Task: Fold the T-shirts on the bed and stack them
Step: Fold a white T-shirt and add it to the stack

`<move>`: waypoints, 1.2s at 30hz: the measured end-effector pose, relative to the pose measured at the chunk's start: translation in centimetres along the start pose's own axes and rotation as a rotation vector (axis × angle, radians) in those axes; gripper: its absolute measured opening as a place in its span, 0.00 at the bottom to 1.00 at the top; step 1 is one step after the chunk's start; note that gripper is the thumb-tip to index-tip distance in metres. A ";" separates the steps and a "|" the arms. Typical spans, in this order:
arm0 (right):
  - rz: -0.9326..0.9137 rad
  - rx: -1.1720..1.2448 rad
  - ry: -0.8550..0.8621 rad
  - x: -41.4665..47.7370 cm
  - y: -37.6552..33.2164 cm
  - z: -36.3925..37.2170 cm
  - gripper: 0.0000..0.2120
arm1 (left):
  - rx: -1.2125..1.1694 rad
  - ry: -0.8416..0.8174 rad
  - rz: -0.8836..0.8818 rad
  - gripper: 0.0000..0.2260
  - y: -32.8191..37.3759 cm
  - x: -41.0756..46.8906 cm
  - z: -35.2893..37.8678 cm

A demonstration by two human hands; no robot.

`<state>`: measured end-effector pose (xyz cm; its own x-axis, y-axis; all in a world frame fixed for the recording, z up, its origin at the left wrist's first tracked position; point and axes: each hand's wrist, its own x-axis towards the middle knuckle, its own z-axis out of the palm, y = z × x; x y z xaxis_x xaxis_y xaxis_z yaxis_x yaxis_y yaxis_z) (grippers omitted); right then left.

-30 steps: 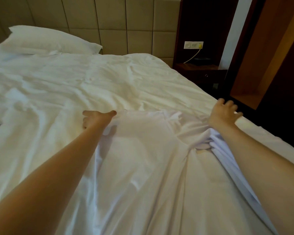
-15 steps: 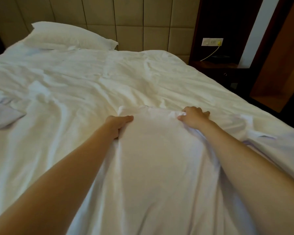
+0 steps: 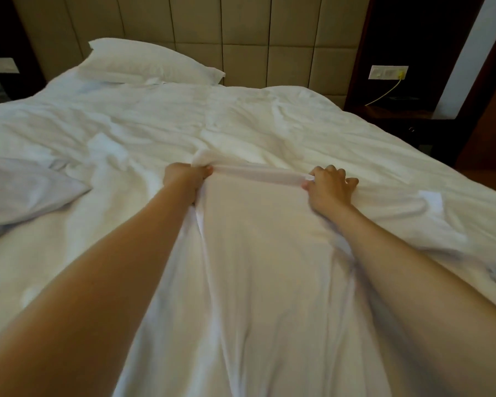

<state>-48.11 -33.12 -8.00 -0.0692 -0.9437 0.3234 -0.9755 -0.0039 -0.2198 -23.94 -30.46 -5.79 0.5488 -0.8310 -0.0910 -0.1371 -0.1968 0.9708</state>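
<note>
A white T-shirt point(image 3: 258, 253) lies lengthwise on the bed between my two arms, narrowed with its sides folded in. My left hand point(image 3: 184, 177) grips the far left corner of the shirt, fingers curled round the cloth. My right hand point(image 3: 328, 186) pinches the far right corner between thumb and forefinger, the other fingers spread on the bed. The far edge is pulled taut between the two hands. A pale bluish garment point(image 3: 26, 193) lies on the bed at the left.
The bed's white crumpled duvet point(image 3: 241, 118) stretches away to a pillow point(image 3: 143, 64) at the padded headboard. More white cloth point(image 3: 430, 199) lies at the right edge. A dark bedside table point(image 3: 398, 116) with a wall socket and yellow cable stands at the right.
My right hand has come in from the bed's right side, folding that side of the shirt inward. Both hands now grip the far corners and stretch the edge. The camera has turned left.
</note>
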 end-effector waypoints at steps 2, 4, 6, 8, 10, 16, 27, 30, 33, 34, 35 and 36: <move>-0.029 0.031 0.043 0.5 -1.9 0.5 0.13 | 0.007 0.037 0.042 0.21 0.4 1.5 -1.5; -0.035 0.080 0.040 0.7 -3.4 0.9 0.14 | 0.017 0.055 0.023 0.20 -0.1 2.0 -2.5; -0.040 0.095 -0.030 0.3 -4.2 1.4 0.17 | -0.007 0.014 -0.070 0.22 -1.2 1.9 -3.1; -0.055 0.103 -0.086 -0.2 -4.1 1.7 0.22 | -0.094 -0.075 -0.175 0.28 -1.9 1.7 -3.3; -0.066 0.101 -0.087 -0.5 -3.6 1.4 0.23 | -0.149 -0.115 -0.195 0.30 -1.9 1.8 -3.4; 0.118 -0.012 0.039 -1.0 -0.5 -0.7 0.21 | 0.114 0.151 0.059 0.20 -1.3 0.5 -2.8; 0.530 0.124 -0.021 -2.5 7.7 -5.6 0.30 | 0.804 -0.150 0.606 0.25 2.4 -7.8 5.3; 0.749 0.347 -0.105 -2.9 9.3 -6.4 0.39 | 0.779 -0.406 0.726 0.26 2.4 -10.9 8.4; 0.746 0.724 -0.230 -3.6 10.9 -7.2 0.33 | 0.858 -0.737 0.871 0.31 1.8 -14.2 11.2; 0.717 0.808 -0.263 -3.9 11.3 -7.3 0.27 | 0.915 -0.816 0.924 0.33 1.5 -15.3 12.0; 0.716 0.849 -0.279 -4.0 12.0 -7.3 0.23 | 0.972 -0.875 0.966 0.35 1.2 -16.4 12.9; 0.732 0.875 -0.288 -4.3 12.4 -7.3 0.21 | 1.005 -0.907 0.992 0.35 0.8 -17.2 13.8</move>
<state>-61.48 -26.71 -5.41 -0.3941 -0.8548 -0.3377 -0.2395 0.4503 -0.8602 -44.87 -23.49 -6.50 -0.6390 -0.7692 -0.0100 -0.7479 0.6182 0.2418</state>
